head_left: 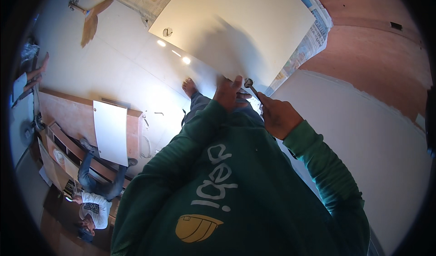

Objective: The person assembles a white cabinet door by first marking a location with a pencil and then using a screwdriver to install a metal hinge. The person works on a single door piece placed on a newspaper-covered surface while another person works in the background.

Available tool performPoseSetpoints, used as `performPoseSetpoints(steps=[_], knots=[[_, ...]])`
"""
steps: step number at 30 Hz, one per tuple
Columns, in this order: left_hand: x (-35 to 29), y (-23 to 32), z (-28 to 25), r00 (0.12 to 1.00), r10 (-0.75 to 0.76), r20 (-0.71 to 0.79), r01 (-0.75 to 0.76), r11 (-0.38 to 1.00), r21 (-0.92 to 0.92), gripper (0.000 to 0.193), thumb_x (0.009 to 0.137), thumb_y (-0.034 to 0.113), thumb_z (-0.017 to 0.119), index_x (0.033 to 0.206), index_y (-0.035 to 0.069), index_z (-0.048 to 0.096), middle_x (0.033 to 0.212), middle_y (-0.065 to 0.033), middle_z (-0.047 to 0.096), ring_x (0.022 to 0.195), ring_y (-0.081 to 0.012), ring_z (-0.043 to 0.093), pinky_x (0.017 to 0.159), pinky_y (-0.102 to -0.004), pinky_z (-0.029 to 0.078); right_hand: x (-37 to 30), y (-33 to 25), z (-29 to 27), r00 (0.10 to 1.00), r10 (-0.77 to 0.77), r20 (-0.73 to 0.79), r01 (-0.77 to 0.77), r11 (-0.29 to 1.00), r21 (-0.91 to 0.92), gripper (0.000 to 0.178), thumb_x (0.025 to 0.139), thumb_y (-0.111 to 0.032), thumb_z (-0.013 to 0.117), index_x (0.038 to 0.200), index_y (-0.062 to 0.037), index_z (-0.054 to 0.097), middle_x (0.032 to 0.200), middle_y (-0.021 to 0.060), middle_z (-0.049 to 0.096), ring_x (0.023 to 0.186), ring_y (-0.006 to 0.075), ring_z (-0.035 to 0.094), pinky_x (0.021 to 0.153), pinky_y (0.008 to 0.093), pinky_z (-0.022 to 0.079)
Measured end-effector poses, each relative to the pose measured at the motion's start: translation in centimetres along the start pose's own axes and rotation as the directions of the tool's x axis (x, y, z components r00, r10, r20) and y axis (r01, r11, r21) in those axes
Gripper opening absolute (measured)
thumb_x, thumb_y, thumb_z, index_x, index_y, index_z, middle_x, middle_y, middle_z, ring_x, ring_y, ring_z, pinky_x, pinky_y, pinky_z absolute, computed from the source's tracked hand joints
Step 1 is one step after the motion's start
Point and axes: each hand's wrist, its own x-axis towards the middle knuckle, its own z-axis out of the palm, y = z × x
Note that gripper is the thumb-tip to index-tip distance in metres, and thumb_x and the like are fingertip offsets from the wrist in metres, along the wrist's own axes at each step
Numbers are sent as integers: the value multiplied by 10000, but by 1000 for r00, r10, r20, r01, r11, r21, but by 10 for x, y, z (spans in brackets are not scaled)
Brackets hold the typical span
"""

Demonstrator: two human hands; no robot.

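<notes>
A large white panel (227, 24) lies in front of me, with a round hole (167, 32) close to its left corner. At its near edge is my left hand (228, 93), the fingers apart and partly blurred; I cannot make out anything held in them. My right hand (279, 116) is closed round a hand tool that looks like a hammer (253, 91), with a slim metal shaft. The tool's dark metal head rests over or just above the panel's near edge, beside my left fingertips. Shadows of my hands fall across the white surface.
Newspaper (297, 51) lies under the panel. A broom (89, 27) lies on the pale floor at the upper left. Lower left, another person (96, 206) sits by wooden cabinet parts with a smaller white panel (110, 133). A brown wooden board (372, 51) stands at the right.
</notes>
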Motion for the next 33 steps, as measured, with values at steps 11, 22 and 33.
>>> performPoseSetpoints(steps=[11, 22, 33], knots=[[-1, -14, 0, 988, 140, -67, -135, 988, 78, 431, 1064, 441, 535, 1218, 39, 565, 1071, -109, 691, 913, -209, 728, 715, -347, 626, 3, 1, 18, 999, 46, 4, -47, 997, 61, 488, 927, -55, 509, 1385, 111, 473, 880, 276, 695, 819, 430, 699, 741, 519, 557], [0, -11, 0, 991, 119, -56, -115, 992, 60, 420, 1069, 411, 533, 1266, 40, 532, 1118, -104, 683, 931, -225, 733, 718, -331, 619, 11, -1, -3, 994, -28, 104, 21, 997, 74, 457, 952, -102, 493, 1351, 120, 503, 881, 290, 692, 817, 438, 693, 760, 525, 550], [-6, 1, -7, 996, 74, 47, -78, 992, 101, 506, 1063, 449, 533, 1366, 45, 493, 1167, -140, 649, 1081, -281, 709, 811, -389, 618, 7, -32, -10, 978, 176, 110, -152, 969, -196, 445, 985, -126, 486, 1404, 21, 523, 817, 260, 702, 761, 420, 708, 697, 508, 562]])
